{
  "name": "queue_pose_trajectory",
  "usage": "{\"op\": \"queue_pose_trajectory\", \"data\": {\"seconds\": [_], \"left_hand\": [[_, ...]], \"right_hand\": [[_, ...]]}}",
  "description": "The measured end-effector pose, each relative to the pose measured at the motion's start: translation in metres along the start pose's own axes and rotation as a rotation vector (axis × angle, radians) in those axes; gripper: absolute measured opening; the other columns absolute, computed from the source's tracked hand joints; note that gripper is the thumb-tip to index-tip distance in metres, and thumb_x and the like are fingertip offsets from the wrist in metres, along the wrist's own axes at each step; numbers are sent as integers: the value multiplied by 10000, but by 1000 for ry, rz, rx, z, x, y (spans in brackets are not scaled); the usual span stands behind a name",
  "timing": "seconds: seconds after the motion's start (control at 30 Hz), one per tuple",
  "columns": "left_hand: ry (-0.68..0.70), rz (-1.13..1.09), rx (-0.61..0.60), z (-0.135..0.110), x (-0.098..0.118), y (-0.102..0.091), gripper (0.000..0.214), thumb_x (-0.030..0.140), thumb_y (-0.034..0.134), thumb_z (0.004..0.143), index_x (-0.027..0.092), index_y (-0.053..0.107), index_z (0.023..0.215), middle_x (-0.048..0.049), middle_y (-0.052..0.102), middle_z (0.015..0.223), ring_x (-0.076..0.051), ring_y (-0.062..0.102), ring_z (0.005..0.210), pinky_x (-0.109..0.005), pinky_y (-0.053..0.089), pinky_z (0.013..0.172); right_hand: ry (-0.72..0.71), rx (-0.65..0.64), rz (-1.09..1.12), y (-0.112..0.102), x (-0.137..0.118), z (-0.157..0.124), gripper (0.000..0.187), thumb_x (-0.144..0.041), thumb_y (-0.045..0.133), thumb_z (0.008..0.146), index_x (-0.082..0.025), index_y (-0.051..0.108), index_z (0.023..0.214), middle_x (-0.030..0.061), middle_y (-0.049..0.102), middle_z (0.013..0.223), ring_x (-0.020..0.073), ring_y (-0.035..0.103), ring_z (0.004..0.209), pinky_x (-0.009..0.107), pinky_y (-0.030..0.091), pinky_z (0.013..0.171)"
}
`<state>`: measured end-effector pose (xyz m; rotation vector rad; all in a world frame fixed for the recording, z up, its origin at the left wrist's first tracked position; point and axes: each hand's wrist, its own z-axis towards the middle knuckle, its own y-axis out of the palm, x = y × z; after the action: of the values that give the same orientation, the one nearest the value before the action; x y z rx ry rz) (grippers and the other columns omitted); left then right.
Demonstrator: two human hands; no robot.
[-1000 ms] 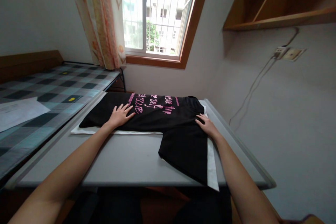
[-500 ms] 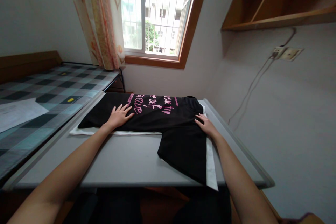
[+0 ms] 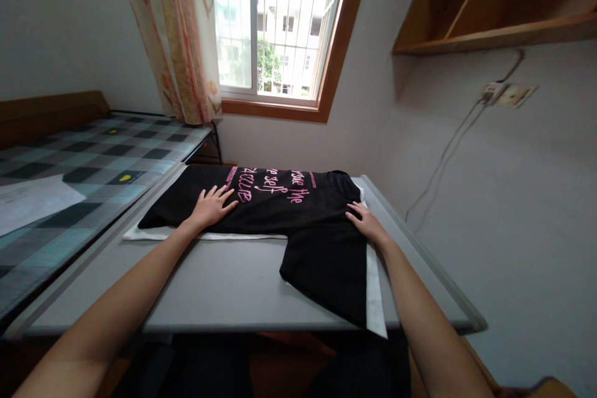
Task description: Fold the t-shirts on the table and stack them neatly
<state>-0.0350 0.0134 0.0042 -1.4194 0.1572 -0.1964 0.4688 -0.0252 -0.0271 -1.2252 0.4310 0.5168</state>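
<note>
A black T-shirt (image 3: 303, 224) with pink lettering lies spread on a grey table (image 3: 224, 280), on top of a white garment (image 3: 375, 289) whose edges stick out. My left hand (image 3: 212, 206) rests flat on the shirt's left part, fingers spread, open. My right hand (image 3: 366, 221) lies flat on the shirt near its right shoulder, fingers stretched out. One sleeve reaches toward the table's near edge.
A bed with a checked cover (image 3: 84, 168) stands left of the table, a white sheet of paper (image 3: 28, 199) on it. A window (image 3: 275, 25) and curtain (image 3: 172, 37) are behind. A wooden shelf (image 3: 489, 6) hangs on the right wall above a socket and cable (image 3: 504, 94).
</note>
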Motion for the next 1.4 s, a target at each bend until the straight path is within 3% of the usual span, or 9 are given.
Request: {"op": "queue_pose_trajectory", "data": {"seconds": [1.4], "left_hand": [[-4,-11,8,-1,1,-2,627,599,291,945,274,392,1472,-57,341,1551,-322,274,1428,-535,216,1134]], "right_hand": [[-7,-12,-31,0,2,0,475,-477,571,845,-202,654,1224,136,525,1404,295,414,1357,497,305,1136]]}}
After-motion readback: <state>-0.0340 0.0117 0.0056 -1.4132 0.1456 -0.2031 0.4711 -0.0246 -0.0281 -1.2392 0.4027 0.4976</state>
